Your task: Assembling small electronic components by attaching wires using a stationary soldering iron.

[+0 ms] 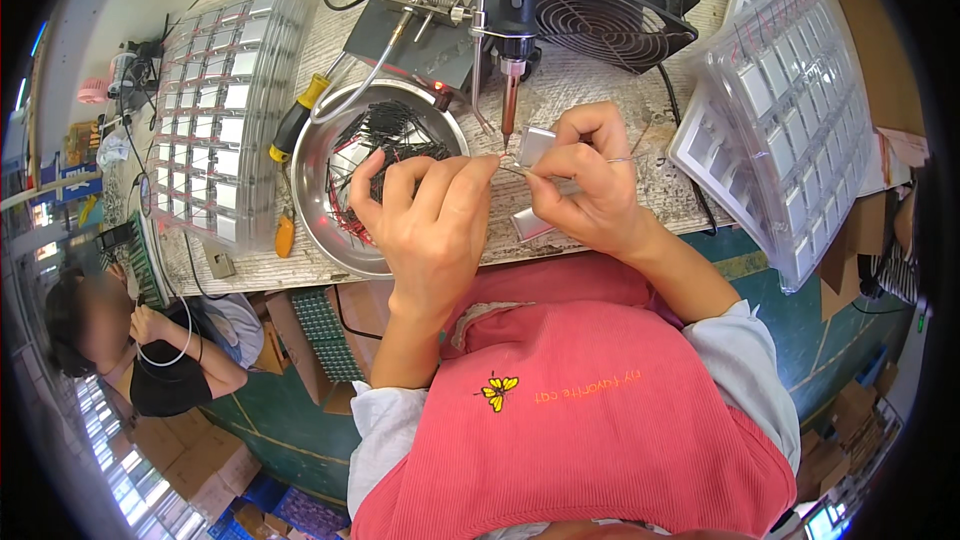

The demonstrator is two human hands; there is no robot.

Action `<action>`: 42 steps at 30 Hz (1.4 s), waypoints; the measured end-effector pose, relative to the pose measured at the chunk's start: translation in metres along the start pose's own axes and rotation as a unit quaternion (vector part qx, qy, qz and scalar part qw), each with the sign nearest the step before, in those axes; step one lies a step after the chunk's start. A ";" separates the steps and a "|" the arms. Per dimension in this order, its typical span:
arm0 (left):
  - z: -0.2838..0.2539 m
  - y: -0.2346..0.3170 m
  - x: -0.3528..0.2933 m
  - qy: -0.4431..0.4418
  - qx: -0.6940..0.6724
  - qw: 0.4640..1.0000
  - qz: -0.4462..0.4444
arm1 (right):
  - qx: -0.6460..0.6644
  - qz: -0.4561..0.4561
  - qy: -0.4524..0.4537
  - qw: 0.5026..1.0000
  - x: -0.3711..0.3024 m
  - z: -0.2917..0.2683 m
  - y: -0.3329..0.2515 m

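Observation:
Under the tip of an upright soldering iron (509,105), my two hands meet with fingertips close together. My left hand (432,225) is closed in a pinch beside the tip; what it holds is too small to make out. My right hand (597,185) also pinches, on a thin silvery piece (516,169) whose kind is unclear. A flat silver rectangular cell (537,145) shows just behind the right fingers. A second silver cell (531,225) lies below them near the table edge. Left of my hands, a steel bowl (312,202) holds black and red wires, partly hidden by my left hand.
Clear trays of silver cells stand at left (225,120) and right (790,120). A black fan (615,25) and metal stand (440,15) are at the back. A yellow-black screwdriver (298,120) lies by the bowl. Another person (175,365) sits at far left.

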State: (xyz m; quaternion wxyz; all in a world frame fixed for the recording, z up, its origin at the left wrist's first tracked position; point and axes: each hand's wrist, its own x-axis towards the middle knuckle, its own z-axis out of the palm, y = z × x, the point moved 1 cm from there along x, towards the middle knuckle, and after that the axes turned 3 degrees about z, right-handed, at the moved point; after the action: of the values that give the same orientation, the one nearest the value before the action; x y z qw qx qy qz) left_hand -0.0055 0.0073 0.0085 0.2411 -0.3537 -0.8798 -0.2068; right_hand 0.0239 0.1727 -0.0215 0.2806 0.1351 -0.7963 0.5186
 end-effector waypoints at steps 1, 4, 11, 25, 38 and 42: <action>0.000 0.000 0.000 -0.002 0.001 1.000 -0.001 | 0.001 0.001 0.000 1.000 0.000 0.000 0.000; 0.000 0.000 -0.001 -0.001 0.000 1.000 0.000 | 0.000 -0.002 -0.003 1.000 -0.001 0.000 0.000; -0.001 0.001 -0.001 -0.002 -0.003 1.000 0.001 | 0.000 -0.004 -0.007 1.000 -0.001 -0.002 0.000; -0.002 0.013 -0.015 -0.014 -0.022 1.000 0.001 | 0.028 0.059 -0.008 0.998 -0.013 -0.010 -0.003; -0.010 0.008 -0.022 -0.024 -0.121 0.989 -0.076 | 0.040 0.115 0.003 0.993 -0.015 -0.012 -0.009; -0.012 0.001 -0.024 -0.005 -0.180 0.977 -0.112 | 0.024 0.098 0.008 0.995 -0.015 -0.011 -0.005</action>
State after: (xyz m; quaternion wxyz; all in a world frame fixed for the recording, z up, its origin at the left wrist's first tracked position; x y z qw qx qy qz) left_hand 0.0138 -0.0108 0.0047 0.1447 -0.2911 -0.8634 -0.3858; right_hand 0.0416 0.1793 -0.0236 0.2310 0.0592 -0.7907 0.5638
